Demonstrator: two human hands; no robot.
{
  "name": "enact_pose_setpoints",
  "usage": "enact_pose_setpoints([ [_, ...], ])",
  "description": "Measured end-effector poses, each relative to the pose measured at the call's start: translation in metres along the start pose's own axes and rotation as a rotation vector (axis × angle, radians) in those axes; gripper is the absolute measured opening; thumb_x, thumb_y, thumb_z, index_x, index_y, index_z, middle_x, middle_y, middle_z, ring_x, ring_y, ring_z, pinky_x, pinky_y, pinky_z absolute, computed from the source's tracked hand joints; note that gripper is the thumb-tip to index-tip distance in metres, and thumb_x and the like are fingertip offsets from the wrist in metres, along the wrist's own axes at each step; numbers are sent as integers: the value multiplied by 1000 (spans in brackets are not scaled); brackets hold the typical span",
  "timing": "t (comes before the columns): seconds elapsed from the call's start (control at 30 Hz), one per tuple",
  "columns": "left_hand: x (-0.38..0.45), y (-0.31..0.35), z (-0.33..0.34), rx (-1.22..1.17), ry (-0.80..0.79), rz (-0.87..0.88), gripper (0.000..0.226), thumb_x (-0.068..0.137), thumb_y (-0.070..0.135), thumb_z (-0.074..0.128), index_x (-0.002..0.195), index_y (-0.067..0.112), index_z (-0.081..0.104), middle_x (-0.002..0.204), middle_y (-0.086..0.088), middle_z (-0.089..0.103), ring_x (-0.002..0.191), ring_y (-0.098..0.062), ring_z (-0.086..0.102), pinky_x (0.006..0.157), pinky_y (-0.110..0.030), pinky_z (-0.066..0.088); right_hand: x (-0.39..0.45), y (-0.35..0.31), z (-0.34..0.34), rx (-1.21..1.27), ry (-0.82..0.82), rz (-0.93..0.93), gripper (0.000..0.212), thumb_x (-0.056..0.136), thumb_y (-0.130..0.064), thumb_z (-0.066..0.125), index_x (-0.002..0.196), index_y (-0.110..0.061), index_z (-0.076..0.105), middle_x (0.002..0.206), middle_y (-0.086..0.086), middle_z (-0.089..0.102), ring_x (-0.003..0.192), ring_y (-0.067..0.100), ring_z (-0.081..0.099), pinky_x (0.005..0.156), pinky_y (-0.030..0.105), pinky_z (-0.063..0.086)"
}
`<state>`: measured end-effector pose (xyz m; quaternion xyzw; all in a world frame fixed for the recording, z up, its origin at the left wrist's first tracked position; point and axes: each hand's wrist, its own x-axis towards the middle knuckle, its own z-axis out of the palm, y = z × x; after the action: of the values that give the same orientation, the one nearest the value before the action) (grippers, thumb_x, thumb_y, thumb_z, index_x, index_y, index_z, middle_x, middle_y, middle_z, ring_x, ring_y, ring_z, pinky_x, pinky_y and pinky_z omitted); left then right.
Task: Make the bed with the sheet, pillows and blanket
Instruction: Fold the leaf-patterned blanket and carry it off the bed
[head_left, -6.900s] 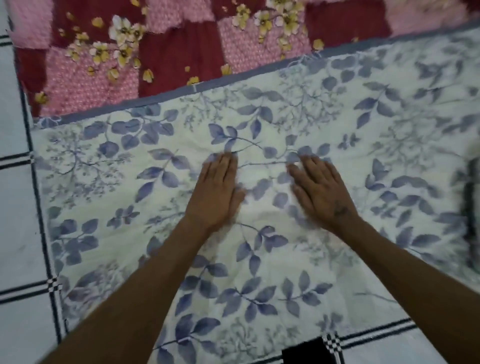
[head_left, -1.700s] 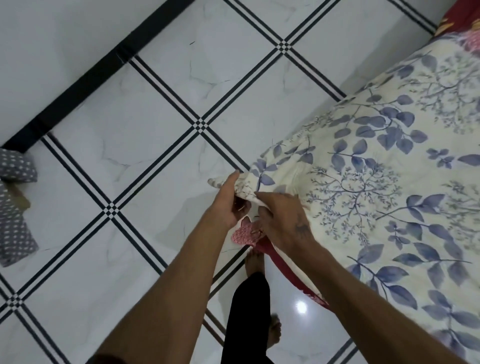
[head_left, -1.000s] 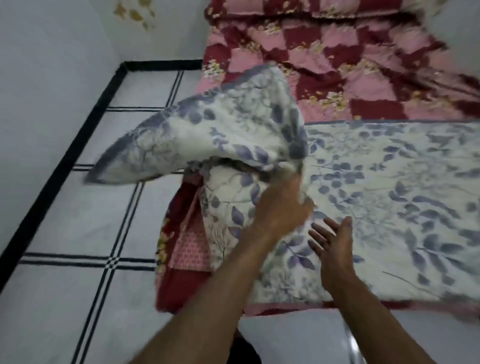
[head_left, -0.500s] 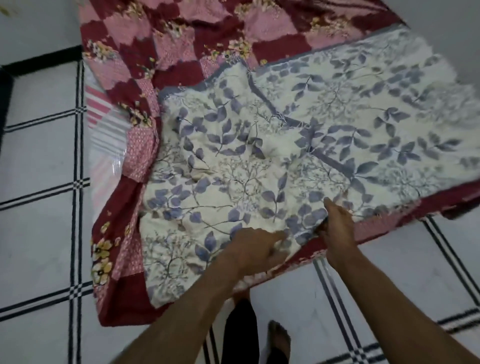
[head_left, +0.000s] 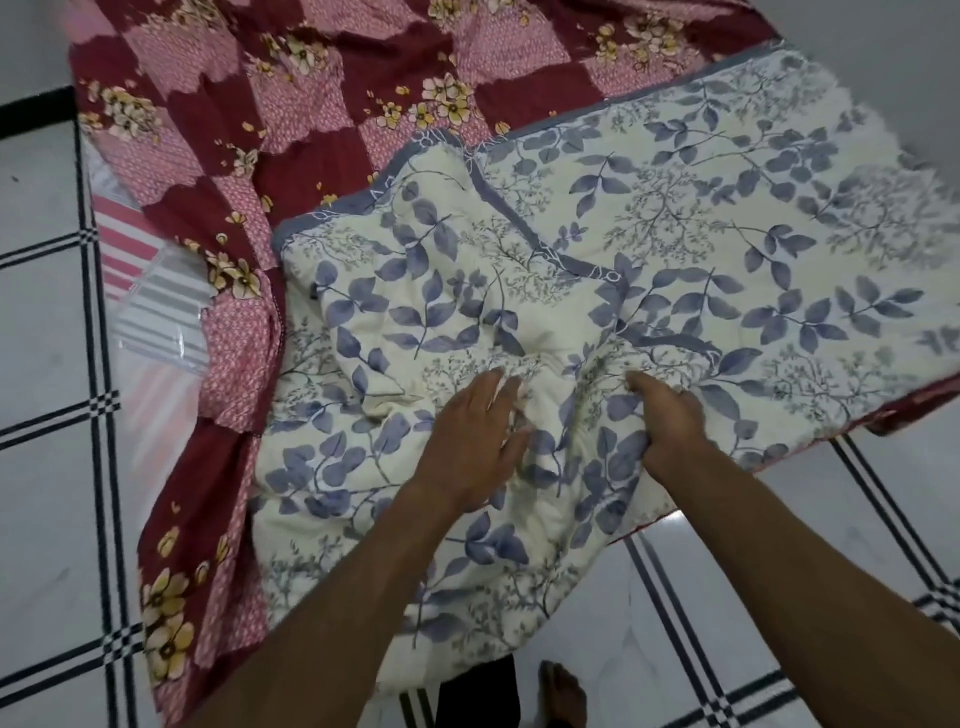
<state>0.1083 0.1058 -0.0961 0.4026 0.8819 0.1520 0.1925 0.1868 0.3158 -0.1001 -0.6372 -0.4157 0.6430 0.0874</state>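
Observation:
A cream blanket (head_left: 727, 249) with blue leaf print lies over the foot of the bed, its left end folded back on itself and rumpled. Under it spreads a red and pink patchwork sheet (head_left: 322, 88) with yellow flowers. My left hand (head_left: 475, 436) rests flat on the rumpled part with straight fingers. My right hand (head_left: 667, 423) has its fingers curled into a bunched fold of the blanket near the bed's near edge. No pillow is in view.
The striped mattress (head_left: 150, 306) shows bare at the bed's left corner where the sheet has pulled off. White tiled floor (head_left: 47, 467) with black lines surrounds the bed. My bare foot (head_left: 563, 693) stands close to the bed's near edge.
The blanket's corner, lifted and thrown over a second ago, now lies folded on the bed. Both hands have moved further onto the rumpled fabric.

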Motion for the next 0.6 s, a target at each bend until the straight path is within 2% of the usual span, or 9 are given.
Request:
enact_pose_setpoints([
  [0.1, 27, 8, -6, -15, -41, 16, 75, 100, 55, 16, 160, 10, 9, 168, -11, 4, 155, -22, 3, 124, -34, 1, -3, -30, 19, -49, -33, -69, 65, 90, -23, 73, 145, -9, 40, 133, 9, 56, 104, 37, 64, 78, 47, 58],
  [0.2, 56, 25, -7, -131, -16, 22, 79, 101, 60, 15, 161, 9, 3, 168, -10, -1, 155, -21, 0, 126, -35, 2, -13, -66, 26, 20, -105, -156, 66, 95, -20, 69, 151, -11, 35, 130, 7, 59, 104, 32, 65, 68, 39, 57],
  [0.27, 74, 41, -6, -246, 78, -3, 89, 96, 68, 14, 160, 6, 6, 168, -11, 4, 155, -23, 5, 126, -36, 8, -25, -91, 9, 132, -132, -224, 73, 96, -23, 70, 155, -15, 29, 134, 3, 59, 111, 31, 63, 74, 39, 56],
  [0.33, 90, 58, -5, -280, 158, 9, 88, 98, 68, 15, 160, 7, 8, 168, -11, 5, 155, -23, 7, 125, -34, 9, -28, -106, -25, 262, -164, -232, 92, 84, -35, 82, 157, -16, 29, 144, 2, 56, 122, 29, 61, 84, 42, 59],
  [0.4, 104, 73, -3, -241, 179, 95, 79, 102, 61, 24, 161, 9, 11, 168, -9, 6, 155, -21, 7, 124, -32, 7, -19, -100, -70, 371, -213, -244, 75, 80, -34, 83, 143, -9, 52, 112, 2, 73, 96, 22, 72, 74, 40, 60],
  [0.43, 110, 80, 0, -223, 135, 142, 77, 102, 60, 26, 161, 11, 13, 169, -7, 7, 155, -20, 7, 124, -31, 6, -6, -86, -93, 429, -211, -221, 62, 81, -30, 80, 135, -6, 60, 94, 1, 76, 82, 19, 72, 71, 40, 59],
  [0.47, 114, 85, 4, -199, 55, 178, 77, 101, 60, 26, 161, 13, 15, 169, -7, 7, 155, -20, 6, 124, -31, 4, 0, -70, -112, 462, -189, -168, 56, 83, -27, 77, 132, -6, 62, 91, 1, 76, 79, 19, 72, 69, 40, 58],
  [0.53, 119, 95, 17, -116, -154, 235, 78, 99, 62, 25, 160, 15, 19, 169, -6, 6, 155, -20, 6, 125, -34, 2, 17, -28, -143, 416, 0, -36, 42, 93, -17, 68, 134, -11, 62, 115, 7, 73, 93, 23, 71, 66, 36, 60],
  [0.6, 121, 100, 31, 6, -306, 261, 75, 101, 62, 27, 160, 16, 21, 169, -6, 3, 156, -19, 2, 125, -36, 1, 35, 12, -160, 344, 167, 73, 43, 93, -10, 68, 136, -7, 60, 127, 10, 67, 99, 26, 68, 71, 34, 57],
])
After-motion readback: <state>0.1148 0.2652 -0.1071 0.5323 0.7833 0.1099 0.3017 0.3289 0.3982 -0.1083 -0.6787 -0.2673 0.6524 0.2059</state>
